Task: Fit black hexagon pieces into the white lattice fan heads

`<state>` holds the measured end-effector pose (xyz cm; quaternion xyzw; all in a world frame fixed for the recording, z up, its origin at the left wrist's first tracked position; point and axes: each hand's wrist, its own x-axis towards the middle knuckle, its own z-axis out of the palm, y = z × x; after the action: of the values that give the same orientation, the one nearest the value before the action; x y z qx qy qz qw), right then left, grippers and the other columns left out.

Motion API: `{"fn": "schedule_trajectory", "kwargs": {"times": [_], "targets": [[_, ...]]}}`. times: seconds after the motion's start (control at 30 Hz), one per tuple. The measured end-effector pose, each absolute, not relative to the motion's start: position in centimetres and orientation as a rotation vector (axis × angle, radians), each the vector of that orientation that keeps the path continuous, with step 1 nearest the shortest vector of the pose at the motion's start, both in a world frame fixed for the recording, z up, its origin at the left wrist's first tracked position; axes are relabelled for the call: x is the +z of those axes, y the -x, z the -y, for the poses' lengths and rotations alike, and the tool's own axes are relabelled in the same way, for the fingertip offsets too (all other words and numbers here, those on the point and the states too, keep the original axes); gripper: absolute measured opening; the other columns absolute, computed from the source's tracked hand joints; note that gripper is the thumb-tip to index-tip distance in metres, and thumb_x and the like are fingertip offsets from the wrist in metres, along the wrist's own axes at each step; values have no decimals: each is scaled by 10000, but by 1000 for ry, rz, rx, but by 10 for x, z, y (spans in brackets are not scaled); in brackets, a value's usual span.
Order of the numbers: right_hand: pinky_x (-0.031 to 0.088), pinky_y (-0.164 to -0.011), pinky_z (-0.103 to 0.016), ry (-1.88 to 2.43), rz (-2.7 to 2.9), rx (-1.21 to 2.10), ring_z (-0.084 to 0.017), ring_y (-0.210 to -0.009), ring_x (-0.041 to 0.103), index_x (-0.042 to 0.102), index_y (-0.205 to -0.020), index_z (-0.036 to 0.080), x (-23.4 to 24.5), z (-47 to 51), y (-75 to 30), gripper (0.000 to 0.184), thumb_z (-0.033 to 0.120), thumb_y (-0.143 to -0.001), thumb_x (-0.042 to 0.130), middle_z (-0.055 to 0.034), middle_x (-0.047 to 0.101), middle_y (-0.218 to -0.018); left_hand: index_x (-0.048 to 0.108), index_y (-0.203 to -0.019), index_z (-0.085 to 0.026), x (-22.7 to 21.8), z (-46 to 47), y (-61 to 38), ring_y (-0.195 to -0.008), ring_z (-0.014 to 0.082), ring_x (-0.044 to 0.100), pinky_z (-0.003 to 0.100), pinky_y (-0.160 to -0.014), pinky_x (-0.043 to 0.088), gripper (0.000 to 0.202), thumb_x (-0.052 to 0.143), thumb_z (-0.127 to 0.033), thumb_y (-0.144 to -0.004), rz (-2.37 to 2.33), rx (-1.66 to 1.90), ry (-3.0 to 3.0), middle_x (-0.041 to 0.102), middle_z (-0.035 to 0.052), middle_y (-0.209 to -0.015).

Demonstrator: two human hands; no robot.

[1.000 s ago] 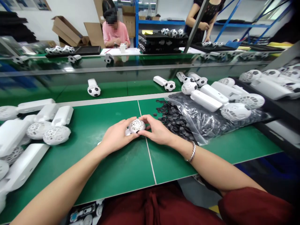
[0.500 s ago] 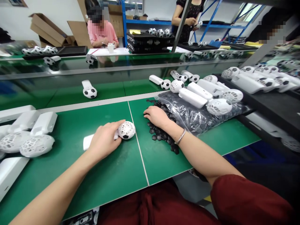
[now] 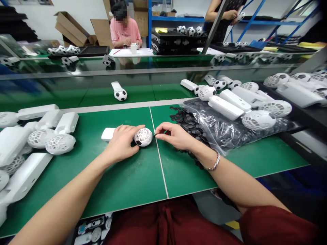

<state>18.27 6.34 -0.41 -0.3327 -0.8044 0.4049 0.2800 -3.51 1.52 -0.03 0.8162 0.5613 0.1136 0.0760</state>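
With the round head of the white unit as the clock's centre, a heap of white housings (image 3: pixel 61 143), lattice heads and pale handles together, lies at 9 o'clock on the green table (image 3: pixel 133 180). At 11 o'clock, beyond the pale strip, sits 1 football-patterned unit (image 3: pixel 120 94).

Nearer the centre, also toward 9 o'clock, the left hand (image 3: pixel 123 142) lies curled over the white unit (image 3: pixel 143 137), fingers along the far side and thumb along the near side of its head. The unit's handle juts from beneath the hand at 9 o'clock. Black patches fill some gaps low on the lattice; higher up, gaps are bare.

At 3 o'clock the right hand (image 3: pixel 173 135) pinches 1 small black piece (image 3: pixel 154 135) between thumb and index finger; the piece is just beside the head, and whether they touch I cannot tell. A silver bracelet (image 3: pixel 215 161) circles that wrist.

Farther out, between 2 and 3 o'clock, come loose black pieces (image 3: pixel 190 126), a clear bag (image 3: pixel 217 136) of dark contents bearing more white housings, then a black tray (image 3: pixel 310 119) of units.
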Motion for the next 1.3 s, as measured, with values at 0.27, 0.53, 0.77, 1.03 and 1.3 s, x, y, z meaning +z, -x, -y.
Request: {"fn": "schedule_trajectory", "kwargs": {"times": [0.27,0.53,0.77,1.03,1.3], "targets": [[443,-640,-233,810,2024,1392,-91,-644,523,551,-810,153,-12,-57,-172,90,223,-757,572,6,573,-715,479,-1218,-254,-5,-12,29,-1077,273,476,484,-1005,230,675,582,-621,-662,-1777,467,-2381,596,50,-1118],[425,-613,-221,867,2017,1358,-90,-618,518,564,-775,152,-19,-53,-164,61,212,-771,566,16,572,-674,524,-1165,-234,-5,-11,22,-1053,255,498,484,-1017,227,586,526,-614,-719,-1824,549,-2343,617,52,-1068],[416,-649,-232,878,2022,1234,-95,-651,510,553,-758,160,-25,-54,-164,93,245,-775,584,15,570,-707,528,-1175,-191,-4,-11,21,-1014,257,508,451,-968,293,566,514,-567,-753,-1793,551,-2375,625,67,-1046],[348,-528,-197,1006,2000,1270,-72,-555,438,514,-679,155,-26,-57,-160,180,273,-709,646,45,510,-604,563,-1137,-148,-8,-13,19,-944,258,523,401,-849,382,537,576,-498,-729,-1728,675,-2389,637,79,-991],[334,-524,-194,1096,2191,1013,-71,-553,470,558,-676,158,-15,-66,-173,224,359,-727,642,36,560,-608,527,-1167,-160,-11,-13,26,-956,251,518,416,-890,372,564,560,-529,-741,-1595,660,-2486,614,86,-1035]]}}
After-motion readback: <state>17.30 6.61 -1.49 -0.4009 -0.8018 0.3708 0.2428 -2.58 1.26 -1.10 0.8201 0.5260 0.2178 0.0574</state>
